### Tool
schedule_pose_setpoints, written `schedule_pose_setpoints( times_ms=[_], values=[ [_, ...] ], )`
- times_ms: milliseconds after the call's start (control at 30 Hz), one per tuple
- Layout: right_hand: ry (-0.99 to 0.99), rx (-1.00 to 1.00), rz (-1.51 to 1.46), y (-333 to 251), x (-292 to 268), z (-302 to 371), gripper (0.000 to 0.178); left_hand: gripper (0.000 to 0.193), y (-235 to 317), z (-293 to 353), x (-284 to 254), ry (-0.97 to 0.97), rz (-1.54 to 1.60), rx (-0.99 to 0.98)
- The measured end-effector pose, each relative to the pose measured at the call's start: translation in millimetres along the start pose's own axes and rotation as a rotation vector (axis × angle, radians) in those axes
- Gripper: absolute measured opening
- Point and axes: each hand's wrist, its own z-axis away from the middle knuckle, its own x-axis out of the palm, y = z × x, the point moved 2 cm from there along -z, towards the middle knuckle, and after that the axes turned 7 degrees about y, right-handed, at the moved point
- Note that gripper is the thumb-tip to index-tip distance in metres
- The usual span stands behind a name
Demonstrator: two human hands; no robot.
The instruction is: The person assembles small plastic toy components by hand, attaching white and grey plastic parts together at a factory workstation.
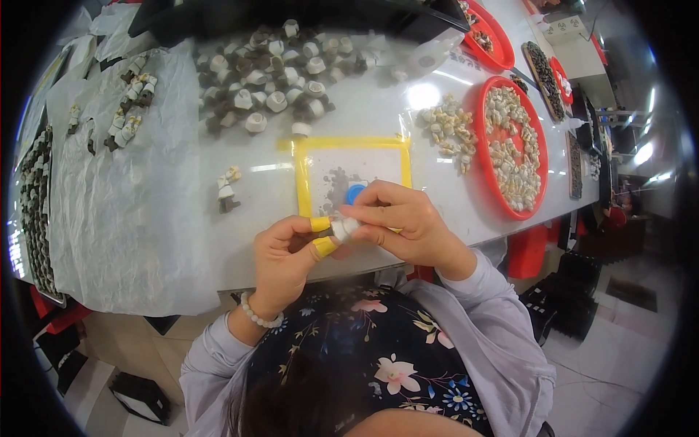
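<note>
Both hands meet over the near side of a taped square. Left hand (287, 251): thumb and forefinger, each wrapped in yellow tape (325, 247), pinched on a small white-and-dark piece (345, 229) from its left. Right hand (411, 222): thumb and fingers closed together at the white, right-hand end of the same piece. Piece sits between the two sets of fingertips, partly covered by them.

Just beyond the right fingers, a blue round cap (355, 194); contact with them, cannot tell. Under and beyond the grip, the yellow tape border (349, 143) marks a pale square, dark smudges inside it.

Left of the grip, apart from it: one small figure (228, 189), white in the middle, dark at its near end. Farther left, a plastic sheet (131, 211) with more such figures (129, 109) toward its far end. Well beyond the grip, a heap of dark-and-white pieces (273, 76). Beyond and to the right, a loose pile of cream pieces (448, 127), beside a red oval tray (483, 156) holding similar ones. White bead bracelet (258, 313) on the left wrist.
</note>
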Motion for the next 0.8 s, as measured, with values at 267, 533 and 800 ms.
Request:
schedule_pose_setpoints(
  times_ms=[267, 533, 800],
  values=[
    [-0.008, -0.071, 0.029, -0.9, -3.1, 0.8, 0.029, 0.015, -0.8, 0.7, 10.0, 0.023, 0.02, 0.027],
    [0.064, -0.089, 0.0, -5.4, -15.5, 1.5, 0.045, 0.028, 65.6, 49.4, -2.7, 0.032, -0.112, 0.178],
    [0.185, -0.058, 0.154, 6.2, -24.5, 6.9, 0.044, 0.027, 205.0, -8.0, -114.2, 0.532, -1.114, 0.746]
  ],
)
